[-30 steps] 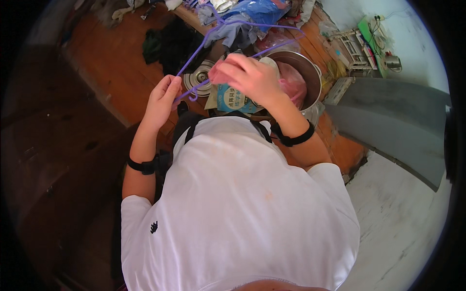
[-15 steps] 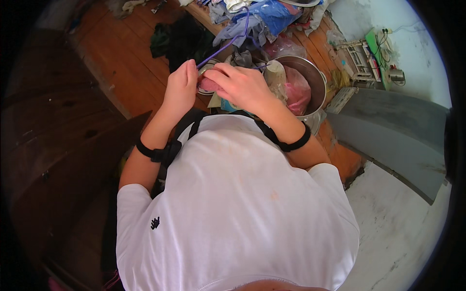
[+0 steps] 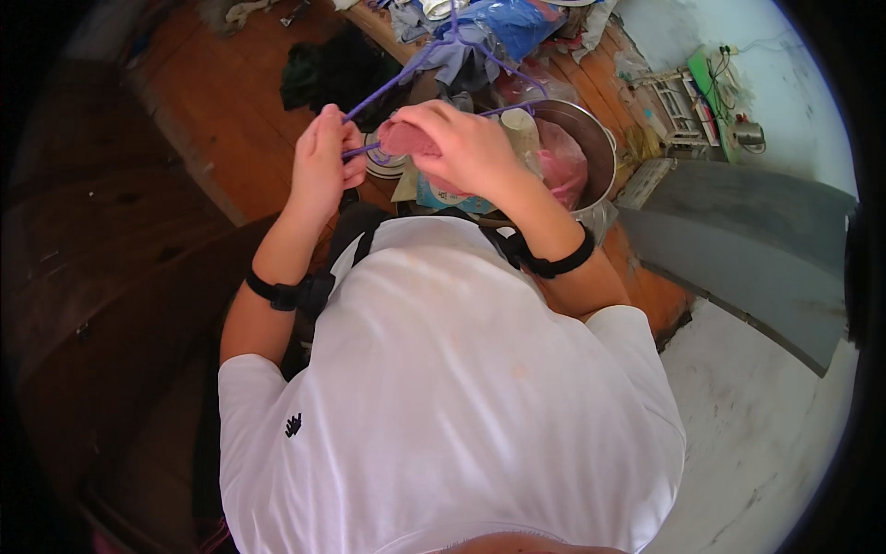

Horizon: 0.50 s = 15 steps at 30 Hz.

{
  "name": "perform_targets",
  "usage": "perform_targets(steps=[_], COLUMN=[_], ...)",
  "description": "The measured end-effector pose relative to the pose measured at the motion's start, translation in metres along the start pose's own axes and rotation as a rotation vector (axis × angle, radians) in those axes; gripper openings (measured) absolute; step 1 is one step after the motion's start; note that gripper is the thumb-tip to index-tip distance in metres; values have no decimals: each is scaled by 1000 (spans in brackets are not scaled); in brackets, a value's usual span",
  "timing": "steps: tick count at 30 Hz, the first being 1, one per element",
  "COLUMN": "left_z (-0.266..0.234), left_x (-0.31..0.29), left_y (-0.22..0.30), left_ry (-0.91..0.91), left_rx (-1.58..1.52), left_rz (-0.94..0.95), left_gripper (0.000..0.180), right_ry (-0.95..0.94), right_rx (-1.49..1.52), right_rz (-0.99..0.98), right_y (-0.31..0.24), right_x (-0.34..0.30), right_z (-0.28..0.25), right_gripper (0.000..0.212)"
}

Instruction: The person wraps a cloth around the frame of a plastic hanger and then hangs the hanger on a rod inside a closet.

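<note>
A purple clothes hanger (image 3: pixel 392 85) is held up in front of me, its hook pointing away. My left hand (image 3: pixel 319 164) is closed round its left corner, where the sloping arm and the bottom bar meet. A folded pink cloth (image 3: pixel 408 140) lies in my right hand (image 3: pixel 469 150), whose fingers curl over it against the bottom bar. That bar passes behind the cloth and comes out again to the right of the hand. How tightly the cloth wraps the bar is hidden.
Right of my hands stands a large metal pot (image 3: pixel 606 162) holding a pink plastic bag (image 3: pixel 562 164) and a pale cup (image 3: pixel 520 131). A blue package (image 3: pixel 443 200) lies below my right hand. Farther off are a clothes heap (image 3: pixel 503 28) and dark cloth (image 3: pixel 337 78). A grey panel (image 3: pixel 738 231) stands right.
My left hand has moved left, apart from my right. The hanger has turned so that more of its triangle shows, and more of the pink cloth is visible.
</note>
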<state>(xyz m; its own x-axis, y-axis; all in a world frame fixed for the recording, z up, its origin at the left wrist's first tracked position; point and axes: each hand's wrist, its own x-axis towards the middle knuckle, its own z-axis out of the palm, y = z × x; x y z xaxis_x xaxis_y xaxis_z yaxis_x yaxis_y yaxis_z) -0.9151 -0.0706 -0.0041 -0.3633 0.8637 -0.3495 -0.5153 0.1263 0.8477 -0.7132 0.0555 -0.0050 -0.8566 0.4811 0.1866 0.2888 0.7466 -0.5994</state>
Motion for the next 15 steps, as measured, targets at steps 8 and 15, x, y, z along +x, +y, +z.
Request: perform_targets(steps=[8,15], left_z=[-67,-62], left_x=[-34,-36], left_y=[52,45], left_ry=[-75,-65], left_rx=[39,-78], left_rz=[134,89], left_gripper=[37,35], right_ry=[49,17], right_rx=[-267,-316], right_rz=[180,184], right_y=[102,87], right_x=[-50,-49], right_z=[-29,-6], right_gripper=[51,52])
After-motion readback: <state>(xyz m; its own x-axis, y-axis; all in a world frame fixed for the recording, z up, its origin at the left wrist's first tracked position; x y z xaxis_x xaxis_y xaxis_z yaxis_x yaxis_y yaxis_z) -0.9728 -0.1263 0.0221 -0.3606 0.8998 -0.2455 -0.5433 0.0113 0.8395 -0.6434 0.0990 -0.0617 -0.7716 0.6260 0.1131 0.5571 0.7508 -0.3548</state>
